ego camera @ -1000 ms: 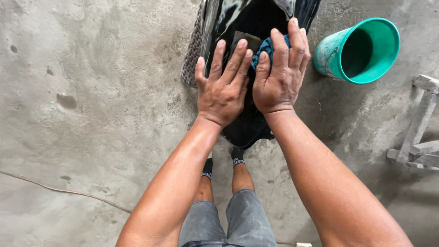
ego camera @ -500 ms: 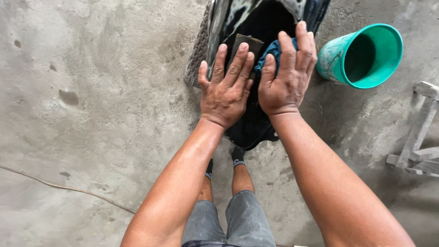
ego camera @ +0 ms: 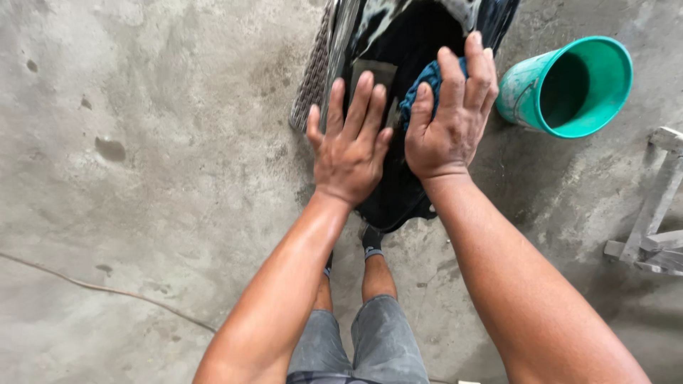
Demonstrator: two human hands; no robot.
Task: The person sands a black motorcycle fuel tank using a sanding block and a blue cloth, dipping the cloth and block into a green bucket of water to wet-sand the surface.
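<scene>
Black glossy panel, soapy and wet, lying on the concrete floor; suds streaked over its far end, so washing looks partly done, with the near end not yet lathered, by the look of it. On the panel, a blue cloth, pressed under the right hand, fingers spread flat. Beside it on the panel, the left hand, open and flat, gripping nothing. Right of the panel, a green bucket, tipped. Left of the panel, touching it, a ribbed mat.
</scene>
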